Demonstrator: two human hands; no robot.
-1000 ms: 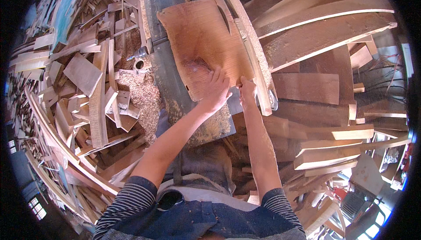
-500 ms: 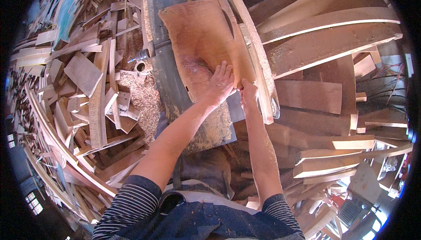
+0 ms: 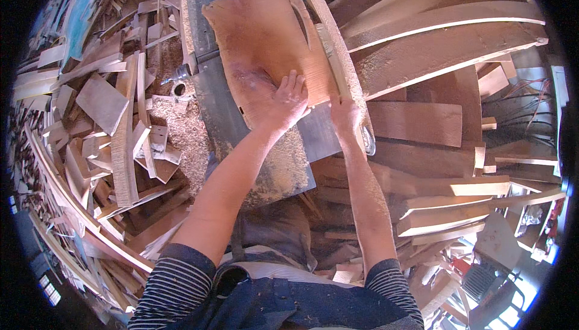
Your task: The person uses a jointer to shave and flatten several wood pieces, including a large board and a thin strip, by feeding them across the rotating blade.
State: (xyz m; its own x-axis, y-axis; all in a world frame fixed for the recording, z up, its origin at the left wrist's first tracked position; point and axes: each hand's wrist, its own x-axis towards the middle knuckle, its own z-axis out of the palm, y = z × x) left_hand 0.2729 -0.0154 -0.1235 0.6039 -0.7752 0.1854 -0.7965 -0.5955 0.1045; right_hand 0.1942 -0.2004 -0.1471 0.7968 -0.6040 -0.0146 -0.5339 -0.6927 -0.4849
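Observation:
A broad reddish-brown wooden board, with a dark hollow patch and a curved notch at its far right, lies flat on a dusty metal machine bed. My left hand presses on its near part, palm down, fingers stretched forward. Just right of the board's near corner, my right hand is closed over the near part of a long wooden strip edging the bed. Its fingertips are partly hidden. Sawdust coats the near end of the bed.
Scrap wood piles up on the left beside heaped shavings. A small pipe-like fitting sticks out at the bed's left side. Large curved planks and stacked boards crowd the right. A grey motor-like part stands low right.
My right hand has slid off the board's near corner, rightward onto the wooden strip. My left hand stays on the board, which keeps its place on the bed. The whole view has shifted slightly.

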